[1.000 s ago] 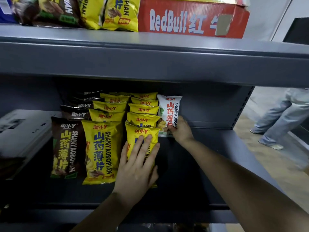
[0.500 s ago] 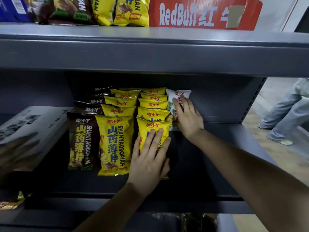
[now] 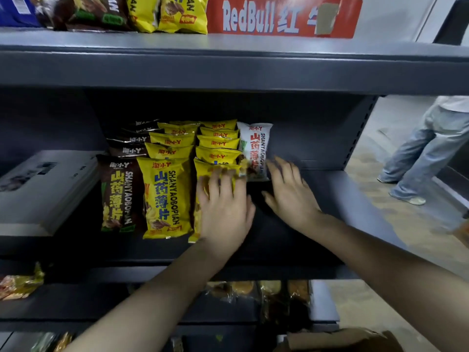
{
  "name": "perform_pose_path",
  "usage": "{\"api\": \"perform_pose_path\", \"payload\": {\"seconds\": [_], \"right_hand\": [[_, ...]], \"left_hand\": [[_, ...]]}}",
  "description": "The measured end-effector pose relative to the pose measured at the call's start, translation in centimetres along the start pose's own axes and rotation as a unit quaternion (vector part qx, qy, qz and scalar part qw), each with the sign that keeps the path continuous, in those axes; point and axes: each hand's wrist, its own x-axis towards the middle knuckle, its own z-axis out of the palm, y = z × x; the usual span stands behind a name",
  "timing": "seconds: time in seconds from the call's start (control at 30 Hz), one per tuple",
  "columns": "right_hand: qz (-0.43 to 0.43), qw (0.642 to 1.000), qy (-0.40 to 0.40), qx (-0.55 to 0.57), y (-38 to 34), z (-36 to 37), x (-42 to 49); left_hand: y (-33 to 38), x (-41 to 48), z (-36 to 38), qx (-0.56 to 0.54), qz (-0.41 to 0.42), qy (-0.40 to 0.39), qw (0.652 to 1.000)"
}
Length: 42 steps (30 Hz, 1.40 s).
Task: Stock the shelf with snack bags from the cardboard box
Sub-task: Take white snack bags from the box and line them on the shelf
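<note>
Far left of the left hand a flat box (image 3: 45,191) lies on the shelf (image 3: 355,199). Nearer that hand a brown bag (image 3: 118,196) stands at the front of its row, and a yellow bag (image 3: 165,196) stands just beside the hand's left edge, also heading a row. The left hand (image 3: 224,207) lies flat on the front bag (image 3: 210,164) of the next yellow row, fingers straight and spread, palm pressed to the bag's face and gripping nothing; its fingertips are blurred near the bag's top seam. Between the two hands, up behind their fingertips, a white bag (image 3: 255,148) stands upright against the yellow row. The right hand (image 3: 291,194) is spread open over bare shelf floor just right of the white bag and holds nothing; it is blurred, so whether a fingertip touches that bag cannot be told. Below the right forearm, at the bottom edge, shows part of the cardboard box (image 3: 337,339). Well right of the right hand, a person's legs (image 3: 426,153) stand on the floor
</note>
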Motion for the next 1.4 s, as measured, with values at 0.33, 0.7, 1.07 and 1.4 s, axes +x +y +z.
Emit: {"api": "perform_pose_path", "payload": {"seconds": [0.33, 0.7, 1.07, 1.4], "right_hand": [[-0.043, 0.999, -0.021, 0.017, 5.1, -6.9, -15.1], [-0.075, 0.973, -0.219, 0.010, 10.0, -1.8, -30.7], [0.019, 0.876, -0.481, 0.026, 14.4, 8.3, -38.0], [0.071, 0.763, -0.638, 0.071, 15.9, 15.2, -40.1]], "left_hand": [[12.2, -4.5, -3.3, -0.206, 0.132, -0.067, 0.967], [19.1, -18.0, 4.4, -0.228, 0.124, -0.409, 0.875], [22.5, -25.0, 12.8, -0.153, 0.020, -0.634, 0.758], [23.7, -30.4, 18.8, 0.009, 0.058, -0.756, 0.652]]}}
